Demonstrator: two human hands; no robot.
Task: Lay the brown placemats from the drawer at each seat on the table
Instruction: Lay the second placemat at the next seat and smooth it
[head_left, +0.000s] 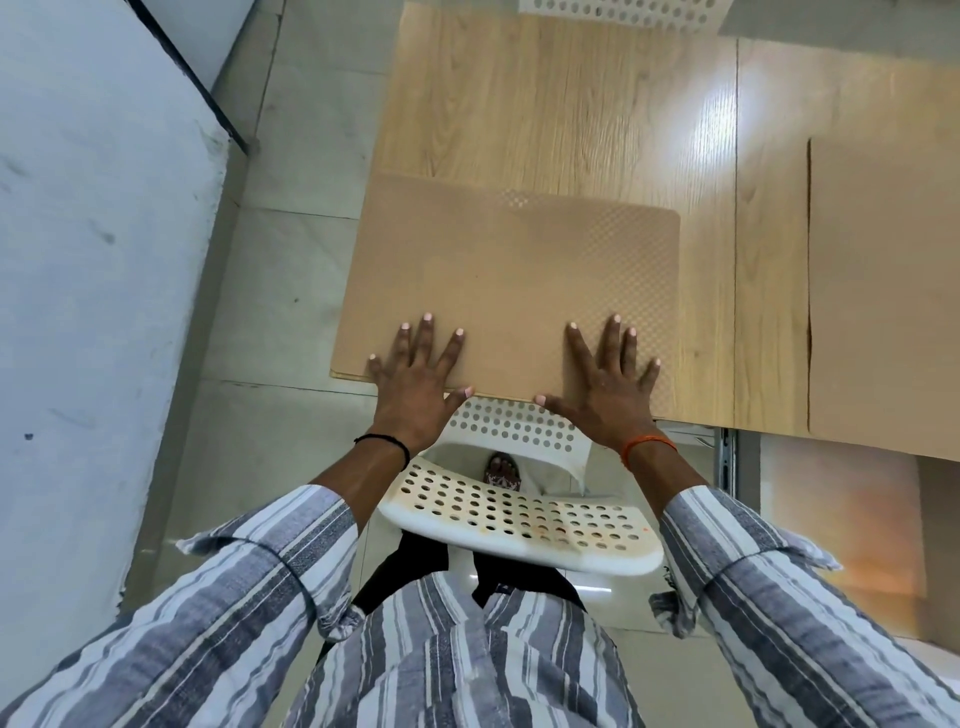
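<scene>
I press my left hand (415, 379) and right hand (605, 384), fingers spread flat, on the tan textured rectangular placemat (509, 270) beneath them.

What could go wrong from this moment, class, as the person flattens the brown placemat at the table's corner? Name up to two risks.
1. The brown placemat appears to overhang the left edge of the table; it may slide or tip off once released.
2. Both the left hand and the right hand press with flat fingers only near the front edge, so a push could skew the placemat relative to the white chair.
</scene>
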